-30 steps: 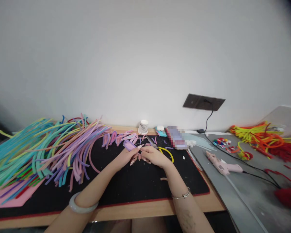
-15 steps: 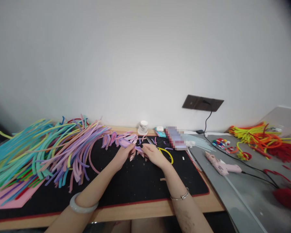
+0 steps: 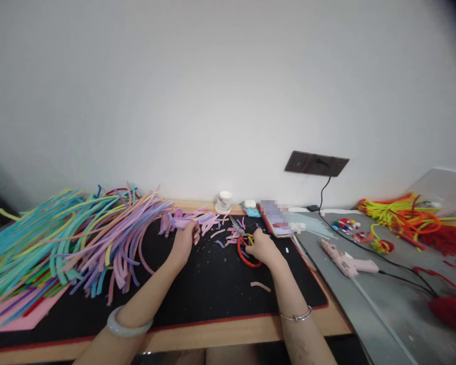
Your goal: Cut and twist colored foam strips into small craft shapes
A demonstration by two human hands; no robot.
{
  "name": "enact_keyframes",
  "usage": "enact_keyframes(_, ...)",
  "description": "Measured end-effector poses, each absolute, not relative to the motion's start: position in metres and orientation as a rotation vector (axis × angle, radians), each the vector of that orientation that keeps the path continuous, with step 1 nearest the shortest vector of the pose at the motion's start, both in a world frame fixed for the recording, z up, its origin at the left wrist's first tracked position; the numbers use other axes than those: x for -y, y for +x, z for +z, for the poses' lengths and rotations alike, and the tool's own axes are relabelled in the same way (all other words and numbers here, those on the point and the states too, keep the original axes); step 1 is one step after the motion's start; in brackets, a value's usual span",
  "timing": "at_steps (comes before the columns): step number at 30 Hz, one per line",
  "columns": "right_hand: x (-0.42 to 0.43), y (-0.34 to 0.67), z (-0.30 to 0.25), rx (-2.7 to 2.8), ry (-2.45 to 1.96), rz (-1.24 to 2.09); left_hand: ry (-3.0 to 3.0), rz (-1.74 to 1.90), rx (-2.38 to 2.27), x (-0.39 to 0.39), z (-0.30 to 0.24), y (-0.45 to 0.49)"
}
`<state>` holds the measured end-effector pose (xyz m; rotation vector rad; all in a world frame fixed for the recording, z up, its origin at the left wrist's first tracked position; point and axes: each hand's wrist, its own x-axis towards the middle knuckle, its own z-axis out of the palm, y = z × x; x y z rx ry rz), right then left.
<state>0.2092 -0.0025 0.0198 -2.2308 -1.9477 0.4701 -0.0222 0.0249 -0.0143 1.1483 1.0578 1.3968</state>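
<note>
over a black mat (image 3: 209, 291), right grip (image 3: 265, 247) clasps scissors (image 3: 248, 262) jutting leftward, left grip (image 3: 185, 244) a lilac strip (image 3: 182, 222).

Wall (image 3: 213, 91): plain, pale grey, spanning 9 through 12 to 3 o'clock
Socket plate (image 3: 301, 163): dark, near 3 o'clock, plug (image 3: 321, 162) inserted
Desk (image 3: 213, 332): light wood, edge at 6 o'clock
Table (image 3: 351, 299): grey-topped, 4 o'clock
Light: soft, brightest mid-wall
</note>
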Motion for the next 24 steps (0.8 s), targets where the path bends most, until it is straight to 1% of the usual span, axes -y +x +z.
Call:
enact_keyframes(4, 0.001, 0.21, 0.019, 1.854, -2.264, 0.461, 1.015, 1.469, -1.091, -0.022, -0.01, -0.02)
enact_keyframes(12, -0.004, 0.226, 0.019, 1.591, -2.061, 0.323, 0.952, 1.475, -1.039, -0.013, 0.0, -0.015)
enact_keyframes(17, -0.01, 0.226, 0.012, 1.454, -1.716, 0.399, 0.953, 1.462, -1.043, -0.013, 0.002, -0.014)
enact_keyframes(20, -0.013, 0.225, 0.009, 1.386, -1.581, 0.441, 0.909, 1.483, -1.011, -0.011, 0.004, -0.014)
enact_keyframes(24, -0.012, 0.22, 0.012, 1.262, -1.462, 0.617, 0.879, 1.456, -0.944, -0.008, 0.006, -0.014)
